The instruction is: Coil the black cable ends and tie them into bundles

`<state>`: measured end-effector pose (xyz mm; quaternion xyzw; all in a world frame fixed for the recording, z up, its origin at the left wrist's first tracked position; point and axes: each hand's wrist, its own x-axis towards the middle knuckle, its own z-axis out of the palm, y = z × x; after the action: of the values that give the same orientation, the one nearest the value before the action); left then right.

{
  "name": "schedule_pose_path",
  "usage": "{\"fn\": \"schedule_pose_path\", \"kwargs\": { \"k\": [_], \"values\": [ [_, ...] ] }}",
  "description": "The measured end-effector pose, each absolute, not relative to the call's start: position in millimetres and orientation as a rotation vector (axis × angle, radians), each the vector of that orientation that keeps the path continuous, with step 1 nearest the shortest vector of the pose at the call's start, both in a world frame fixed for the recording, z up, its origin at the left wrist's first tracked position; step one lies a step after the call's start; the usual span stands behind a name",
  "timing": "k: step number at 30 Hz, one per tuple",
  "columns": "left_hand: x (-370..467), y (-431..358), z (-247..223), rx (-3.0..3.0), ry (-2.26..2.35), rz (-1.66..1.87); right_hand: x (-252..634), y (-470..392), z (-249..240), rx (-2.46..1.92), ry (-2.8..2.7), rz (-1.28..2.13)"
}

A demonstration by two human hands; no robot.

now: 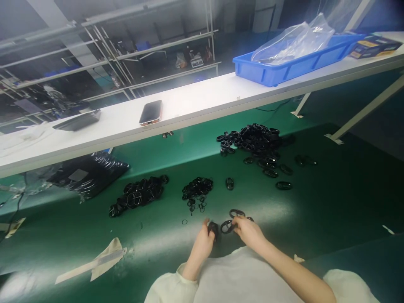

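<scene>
My left hand [202,242] is closed around a dark black part [213,229], its thumb along one side; the part's exact shape is partly hidden. To the right of it, my right hand [248,231] pinches the edge of a black oval ring [226,227] with a bar across its middle. Another black oval ring [236,213] lies just beyond my right fingertips, and a further piece shows partly behind the knuckles. Ahead of my hands sits a pile of small thin black rings [198,187]. One thin ring [184,221] lies apart from it.
Black oval parts form a large heap [257,141] at the back right and a smaller heap [140,193] at the left. A white shelf [189,101] crosses above, bearing a phone [151,112] and a blue tray [268,75]. A ruler [78,270] lies on a cloth at lower left.
</scene>
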<state>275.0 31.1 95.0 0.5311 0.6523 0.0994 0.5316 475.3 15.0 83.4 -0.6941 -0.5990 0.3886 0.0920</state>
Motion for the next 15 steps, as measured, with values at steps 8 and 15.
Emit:
{"fn": "schedule_pose_path", "kwargs": {
  "k": [8, 15],
  "values": [
    [285.2, 17.5, 66.4, 1.352, 1.577, 0.147, 458.7, 12.0, 54.7, -2.053, -2.093, 1.019],
    [284.0, 18.7, 91.7, 1.198, 1.500, 0.313, 481.0, 5.6, 88.0, -1.849, -2.115, 0.849]
  ]
}}
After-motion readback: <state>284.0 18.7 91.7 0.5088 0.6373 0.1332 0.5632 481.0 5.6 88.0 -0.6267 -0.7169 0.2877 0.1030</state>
